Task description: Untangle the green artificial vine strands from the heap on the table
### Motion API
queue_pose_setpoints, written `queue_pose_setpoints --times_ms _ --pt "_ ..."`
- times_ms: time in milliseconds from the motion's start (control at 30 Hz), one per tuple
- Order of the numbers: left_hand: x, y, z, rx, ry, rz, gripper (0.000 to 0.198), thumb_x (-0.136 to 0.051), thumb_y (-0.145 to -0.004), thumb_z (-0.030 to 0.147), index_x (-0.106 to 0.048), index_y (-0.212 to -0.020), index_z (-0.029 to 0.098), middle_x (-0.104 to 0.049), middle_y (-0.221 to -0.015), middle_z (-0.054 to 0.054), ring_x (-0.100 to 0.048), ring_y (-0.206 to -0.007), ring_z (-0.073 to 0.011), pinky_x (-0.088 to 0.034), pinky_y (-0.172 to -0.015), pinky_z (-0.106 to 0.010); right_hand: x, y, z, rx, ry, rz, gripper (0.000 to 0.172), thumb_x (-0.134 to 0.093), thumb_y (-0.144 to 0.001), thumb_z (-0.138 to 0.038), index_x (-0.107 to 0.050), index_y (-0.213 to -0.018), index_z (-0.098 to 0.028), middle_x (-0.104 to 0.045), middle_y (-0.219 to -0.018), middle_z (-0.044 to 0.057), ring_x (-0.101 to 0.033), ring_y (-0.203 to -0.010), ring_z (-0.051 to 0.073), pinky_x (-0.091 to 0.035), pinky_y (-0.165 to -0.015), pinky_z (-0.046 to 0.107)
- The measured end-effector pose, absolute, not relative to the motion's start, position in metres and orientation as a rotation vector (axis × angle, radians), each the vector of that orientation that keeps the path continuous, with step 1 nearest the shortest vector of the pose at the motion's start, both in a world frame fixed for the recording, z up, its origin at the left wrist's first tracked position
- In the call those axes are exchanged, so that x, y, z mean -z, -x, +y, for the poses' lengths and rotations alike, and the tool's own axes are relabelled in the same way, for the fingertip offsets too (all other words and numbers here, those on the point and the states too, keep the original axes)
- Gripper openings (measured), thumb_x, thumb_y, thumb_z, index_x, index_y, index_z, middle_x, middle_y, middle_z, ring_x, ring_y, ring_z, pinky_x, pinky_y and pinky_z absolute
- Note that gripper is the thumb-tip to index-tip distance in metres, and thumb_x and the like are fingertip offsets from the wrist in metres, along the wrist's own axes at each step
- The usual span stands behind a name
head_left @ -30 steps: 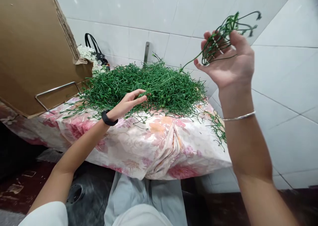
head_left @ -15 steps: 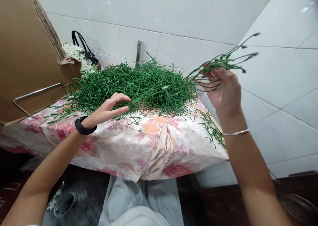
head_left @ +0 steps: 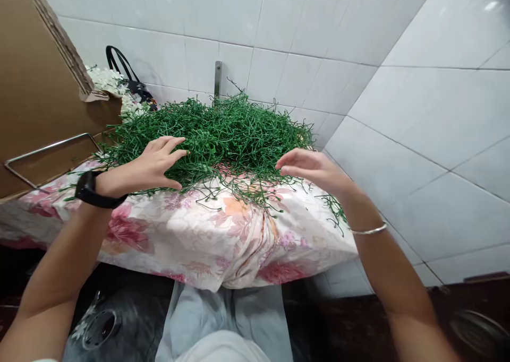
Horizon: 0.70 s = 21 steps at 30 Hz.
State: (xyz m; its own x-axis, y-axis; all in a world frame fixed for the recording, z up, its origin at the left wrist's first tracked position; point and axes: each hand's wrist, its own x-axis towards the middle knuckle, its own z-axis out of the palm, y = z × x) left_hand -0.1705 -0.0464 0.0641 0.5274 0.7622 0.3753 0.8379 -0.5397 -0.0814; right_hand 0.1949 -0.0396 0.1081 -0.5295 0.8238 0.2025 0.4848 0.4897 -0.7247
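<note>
A big tangled heap of thin green artificial stems [head_left: 239, 131] lies on a table covered with a floral cloth [head_left: 171, 234]. My left hand [head_left: 157, 163], with a black band on its wrist, hovers at the heap's front left, fingers spread and nothing in them. My right hand [head_left: 314, 168], with a silver bangle, is over the heap's front right edge; its fingers are apart and hold nothing. Several loose stems [head_left: 255, 192] lie in front of the heap between my hands. A few more stems [head_left: 337, 210] rest by the table's right edge, partly behind my right wrist.
At the left stands a large cardboard box [head_left: 40, 86] with a metal wire frame [head_left: 48, 152] by it. White flowers [head_left: 107, 80] and a black-handled bag [head_left: 137, 88] sit behind. White tiled walls [head_left: 319, 33] close off the back and right. A knot of cloth [head_left: 255, 245] hangs at the front edge.
My right hand has let go of its bunch of stems and come down and left. My left hand has shifted left, its fingers opening wider. Loose stems now lie in front of the heap.
</note>
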Motion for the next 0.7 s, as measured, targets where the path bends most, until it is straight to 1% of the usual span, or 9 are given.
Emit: queue_pose_setpoints --times_ms 67,200,300,367,433,500,567,600,700 --pt "-0.070 0.179 -0.049 0.432 2.583 -1.339 0.067 -0.052 -0.069 0.064 -0.048 -0.118 0.019 -0.028 -0.141 -0.011 -0.025 -0.127 -0.0344 -0.029 -0.099 -0.053 -0.102 -0.194 -0.047 -0.737 1.216 -2.391 0.033 -0.057 -0.074 -0.048 -0.060 -0.092 -0.020 -0.063 -0.095 0.005 -0.059 -0.082 0.016 -0.046 -0.073 0.031" --pt "-0.091 0.182 -0.050 0.547 2.623 -1.245 0.047 -0.038 -0.079 0.063 -0.058 -0.100 0.025 -0.046 -0.129 -0.003 -0.030 -0.125 -0.0294 -0.025 -0.101 -0.054 -0.084 -0.186 -0.061 -0.656 1.453 -2.449 0.054 -0.055 -0.071 -0.058 -0.054 -0.107 -0.019 -0.064 -0.092 0.007 -0.059 -0.078 0.018 -0.043 -0.064 0.029" --pt "-0.103 0.154 -0.048 0.635 2.497 -1.153 0.067 -0.027 -0.078 0.069 -0.058 -0.105 0.017 -0.047 -0.125 -0.013 -0.030 -0.126 -0.0341 -0.025 -0.100 -0.054 -0.070 -0.175 -0.064 -0.662 1.457 -2.410 0.061 -0.053 -0.072 -0.059 -0.047 -0.115 -0.017 -0.064 -0.083 0.006 -0.058 -0.070 0.017 -0.041 -0.059 0.027" --pt "-0.105 0.124 -0.044 0.647 2.509 -1.083 0.074 -0.031 -0.075 0.071 -0.052 -0.114 0.013 -0.046 -0.127 -0.015 -0.036 -0.122 -0.0326 -0.029 -0.099 -0.048 -0.063 -0.169 -0.059 -0.650 1.410 -2.424 0.055 -0.056 -0.073 -0.052 -0.047 -0.114 -0.017 -0.062 -0.076 0.004 -0.056 -0.065 0.015 -0.040 -0.056 0.026" --pt "-0.101 0.092 -0.036 0.541 2.667 -0.987 0.070 -0.037 -0.074 0.069 -0.053 -0.114 0.014 -0.054 -0.118 -0.014 -0.046 -0.114 -0.0282 -0.036 -0.094 -0.040 -0.059 -0.166 -0.050 -0.659 1.344 -2.431 0.038 -0.057 -0.075 -0.038 -0.052 -0.104 -0.015 -0.061 -0.071 0.002 -0.055 -0.061 0.013 -0.040 -0.055 0.025" --pt "-0.097 0.067 -0.024 0.350 2.939 -0.917 0.062 -0.041 -0.076 0.064 -0.054 -0.113 0.017 -0.062 -0.106 -0.010 -0.057 -0.097 -0.0220 -0.041 -0.084 -0.031 -0.060 -0.164 -0.042 -0.668 1.253 -2.391 0.019 -0.054 -0.076 -0.025 -0.057 -0.091 -0.014 -0.060 -0.069 0.002 -0.055 -0.059 0.011 -0.041 -0.057 0.025" --pt "-0.095 0.050 -0.009 0.263 3.179 -0.984 0.062 -0.040 -0.079 0.060 -0.046 -0.123 0.017 -0.065 -0.099 -0.008 -0.061 -0.080 -0.0166 -0.043 -0.072 -0.024 -0.065 -0.164 -0.034 -0.619 1.152 -2.278 0.010 -0.053 -0.074 -0.019 -0.058 -0.081 -0.014 -0.060 -0.068 0.001 -0.055 -0.060 0.010 -0.043 -0.057 0.025" --pt "-0.096 0.045 -0.001 0.323 3.251 -1.049 0.067 -0.038 -0.080 0.059 -0.036 -0.131 0.016 -0.065 -0.100 -0.008 -0.061 -0.076 -0.0156 -0.044 -0.068 -0.023 -0.068 -0.164 -0.031 -0.574 1.106 -2.203 0.009 -0.053 -0.074 -0.019 -0.058 -0.079 -0.014 -0.060 -0.068 0.001 -0.056 -0.059 0.010 -0.044 -0.057 0.025" --pt "-0.103 0.038 0.020 0.730 3.284 -1.150 0.073 -0.026 -0.083 0.060 -0.022 -0.138 0.012 -0.060 -0.113 -0.012 -0.060 -0.092 -0.0167 -0.044 -0.075 -0.023 -0.081 -0.162 -0.022 -0.361 0.981 -2.002 0.006 -0.055 -0.074 -0.018 -0.059 -0.076 -0.014 -0.060 -0.067 0.001 -0.057 -0.058 0.010 -0.048 -0.056 0.026"
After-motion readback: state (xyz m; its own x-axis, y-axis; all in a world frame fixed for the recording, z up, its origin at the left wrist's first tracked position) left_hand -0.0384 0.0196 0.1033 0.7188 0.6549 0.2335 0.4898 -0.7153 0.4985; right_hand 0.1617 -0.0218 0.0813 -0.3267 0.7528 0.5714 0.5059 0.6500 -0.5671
